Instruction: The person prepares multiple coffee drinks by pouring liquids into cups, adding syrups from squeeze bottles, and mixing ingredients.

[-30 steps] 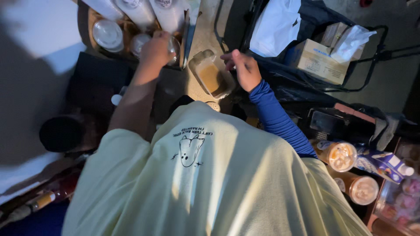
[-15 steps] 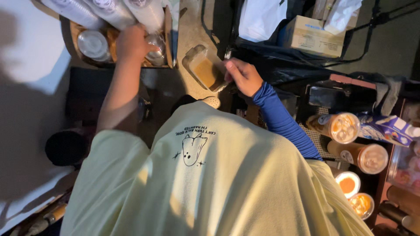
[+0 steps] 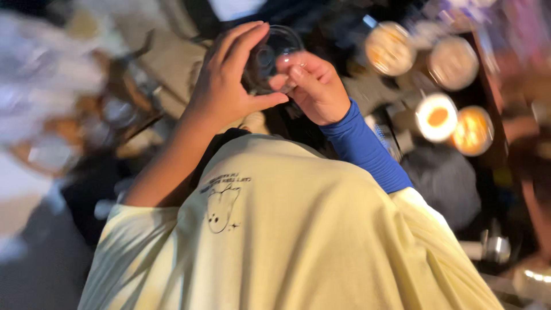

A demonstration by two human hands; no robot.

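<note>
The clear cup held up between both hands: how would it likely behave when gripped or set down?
The clear cup looks thin-walled and see-through, so probably light and easily squeezed out of shape. Its smooth, glossy wall may be slippery; the left hand and right hand both pinch it. Its round form suggests it could roll if laid sideways.

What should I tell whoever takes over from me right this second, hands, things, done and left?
Left hand: raised in front of the chest, fingers and thumb curled around a clear plastic cup.
Right hand, blue sleeve: grips the same cup from the other side, fingertips at its rim.
Things: the cup is off the counter, held between both hands; its contents cannot be told. Round lidded containers sit on the right, blurred.
Done: the cup is picked up.
Left: the cup is not yet set down anywhere.
</note>
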